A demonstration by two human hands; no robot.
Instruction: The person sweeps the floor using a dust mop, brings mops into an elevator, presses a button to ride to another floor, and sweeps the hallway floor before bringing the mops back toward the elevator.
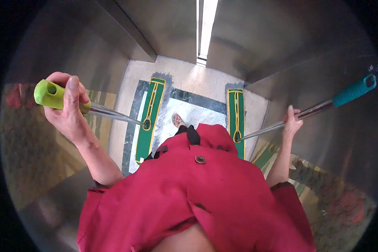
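My left hand (68,108) is closed around the lime-green grip (48,93) of a flat dust mop, thumb lying along the top. Its metal pole runs down to a long green mop head (144,140) with yellow edging and grey fringe, flat on the floor at left. In my right hand (292,119) is the metal pole (269,127) of a second flat dust mop, held below its teal grip (352,91). That mop's matching green head (232,110) lies on the floor at right, its near end partly hidden by my red top.
Shiny metal walls (323,54) enclose me closely on both sides. Ahead, a bright narrow gap (206,29) shows between metal panels. The floor has a pale border (189,71) and dark marble bands (199,101). One patterned shoe (177,119) shows between the mop heads.
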